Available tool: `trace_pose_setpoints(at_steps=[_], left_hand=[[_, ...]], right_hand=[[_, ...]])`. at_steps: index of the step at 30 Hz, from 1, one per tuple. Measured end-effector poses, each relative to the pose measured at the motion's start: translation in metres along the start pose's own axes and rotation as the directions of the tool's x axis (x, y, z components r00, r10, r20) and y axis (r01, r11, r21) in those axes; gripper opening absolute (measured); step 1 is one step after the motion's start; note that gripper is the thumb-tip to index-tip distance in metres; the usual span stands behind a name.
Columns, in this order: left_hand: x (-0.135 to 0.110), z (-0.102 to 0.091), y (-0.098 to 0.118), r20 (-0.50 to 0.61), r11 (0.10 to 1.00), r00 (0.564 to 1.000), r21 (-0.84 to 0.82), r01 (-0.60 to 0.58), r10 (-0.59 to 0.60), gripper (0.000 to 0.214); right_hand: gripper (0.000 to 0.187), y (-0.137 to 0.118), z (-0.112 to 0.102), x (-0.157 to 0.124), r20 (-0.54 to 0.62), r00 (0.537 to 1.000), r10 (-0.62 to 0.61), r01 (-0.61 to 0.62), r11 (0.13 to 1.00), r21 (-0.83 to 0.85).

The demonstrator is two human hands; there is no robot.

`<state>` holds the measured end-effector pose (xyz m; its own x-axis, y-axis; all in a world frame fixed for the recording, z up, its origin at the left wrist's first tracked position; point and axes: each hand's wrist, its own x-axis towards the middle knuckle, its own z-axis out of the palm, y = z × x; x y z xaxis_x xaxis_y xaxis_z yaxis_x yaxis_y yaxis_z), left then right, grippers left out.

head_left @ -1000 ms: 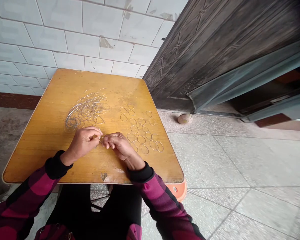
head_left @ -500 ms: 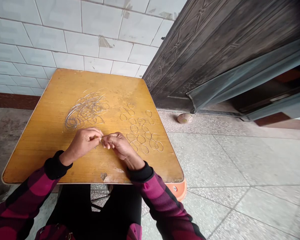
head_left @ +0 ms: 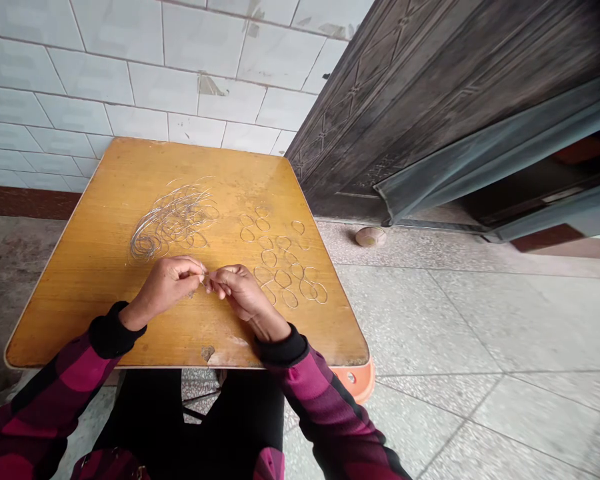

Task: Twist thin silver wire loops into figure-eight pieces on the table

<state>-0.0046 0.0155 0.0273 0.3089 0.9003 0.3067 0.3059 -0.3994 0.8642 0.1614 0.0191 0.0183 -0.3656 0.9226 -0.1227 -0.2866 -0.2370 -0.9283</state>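
Note:
My left hand (head_left: pixel 166 285) and my right hand (head_left: pixel 240 291) meet over the near middle of a small yellow wooden table (head_left: pixel 105 293). Both are closed in a pinch on a thin piece of silver wire (head_left: pixel 205 274) stretched between the fingertips. Behind my left hand lies a tangled pile of loose wire pieces (head_left: pixel 173 219). To the right of my right hand, several bent wire loops (head_left: pixel 283 263) lie flat on the tabletop in loose rows.
A white tiled wall stands behind the table. A dark carved wooden door (head_left: pixel 430 100) runs along the right. A small round object (head_left: pixel 370 237) lies on the stone floor by the door. An orange stool edge (head_left: pixel 357 380) shows under the table's near right corner.
Hardly anything has moved. Both hands stay pinched on the wire at the same spot, with only slight finger shifts.

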Motion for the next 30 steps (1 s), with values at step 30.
trace_pose_setpoints(at_steps=[30], left_hand=[[0.000, -0.009, -0.004, 0.115, 0.912, 0.968, -0.325, 0.250, -0.224, 0.014]], right_hand=[[0.034, -0.002, -0.013, -0.006, 0.224, 0.973, 0.063, -0.095, 0.987, 0.132]])
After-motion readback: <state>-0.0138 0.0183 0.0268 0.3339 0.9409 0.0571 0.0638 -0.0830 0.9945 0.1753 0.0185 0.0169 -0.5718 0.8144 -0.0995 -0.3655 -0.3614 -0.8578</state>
